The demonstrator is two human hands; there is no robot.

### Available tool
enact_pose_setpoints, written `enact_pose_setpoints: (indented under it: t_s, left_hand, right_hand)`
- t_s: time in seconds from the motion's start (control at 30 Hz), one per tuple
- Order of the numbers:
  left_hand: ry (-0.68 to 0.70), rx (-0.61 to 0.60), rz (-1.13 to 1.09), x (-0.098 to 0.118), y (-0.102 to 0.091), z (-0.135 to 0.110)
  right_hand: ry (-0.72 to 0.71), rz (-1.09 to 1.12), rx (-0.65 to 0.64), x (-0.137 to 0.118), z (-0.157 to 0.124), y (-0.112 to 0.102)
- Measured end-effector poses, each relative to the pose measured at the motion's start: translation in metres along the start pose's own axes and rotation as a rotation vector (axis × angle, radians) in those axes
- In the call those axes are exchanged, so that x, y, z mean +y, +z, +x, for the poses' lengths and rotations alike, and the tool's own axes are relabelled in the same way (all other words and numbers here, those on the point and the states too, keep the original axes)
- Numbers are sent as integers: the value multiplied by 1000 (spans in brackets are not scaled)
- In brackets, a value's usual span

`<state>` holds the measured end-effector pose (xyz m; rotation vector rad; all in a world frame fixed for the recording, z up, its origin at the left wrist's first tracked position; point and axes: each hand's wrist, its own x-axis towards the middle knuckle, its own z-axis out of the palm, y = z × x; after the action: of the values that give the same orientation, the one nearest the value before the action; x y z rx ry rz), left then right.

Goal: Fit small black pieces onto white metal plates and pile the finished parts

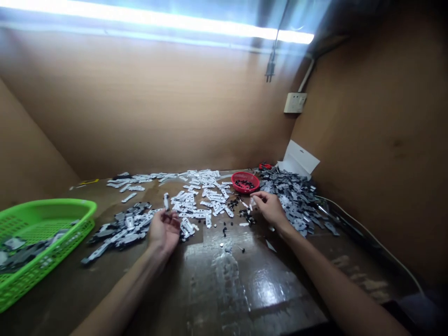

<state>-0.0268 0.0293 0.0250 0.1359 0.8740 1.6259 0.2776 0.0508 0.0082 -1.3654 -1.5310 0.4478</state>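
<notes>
My left hand, palm up with curled fingers, grips a small flat white plastic piece that stands upright above the fingertips. Left of that hand lies a heap of grey and white flat parts. Beyond it, many loose white plastic pieces are spread out. My right hand is closed in a pinch over small black parts; what sits between its fingertips is too small to make out. Just behind it stands a red basket with small black parts inside.
A green basket with grey parts stands at the left. A large pile of grey flat parts lies at the right, before a white card. A cable runs along the right side. A plug hangs from above.
</notes>
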Motion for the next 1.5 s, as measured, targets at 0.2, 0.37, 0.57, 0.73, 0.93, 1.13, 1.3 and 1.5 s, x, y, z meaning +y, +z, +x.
enact_pose_setpoints:
  t_s: [0.2, 0.37, 0.57, 0.73, 0.93, 1.13, 1.3, 1.5]
  left_hand:
    - [145, 64, 35, 30, -8, 13]
    - [190, -38, 220, 20, -20, -5]
    - [127, -325, 505, -6, -16, -28]
    - [32, -401, 692, -10, -15, -30]
    - [321, -245, 1035, 43, -29, -19]
    - [508, -156, 1345, 99, -45, 1]
    - [632, -23, 1673, 108, -52, 10]
    - [807, -27, 2055, 116, -58, 28]
  right_hand:
    - [-164, -193, -68, 0, -7, 2]
    - [-217, -201, -107, -3, -12, 7]
    - [-289, -195, -215, -6, -17, 10]
    - [-313, -219, -222, -2, -16, 10]
    - [-289, -260, -124, 3, -7, 1]
    - [-205, -325, -53, 10, -1, -5]
    - [-216, -404, -125, 12, -3, -4]
    - [-34, -620, -1, 24, 18, -47]
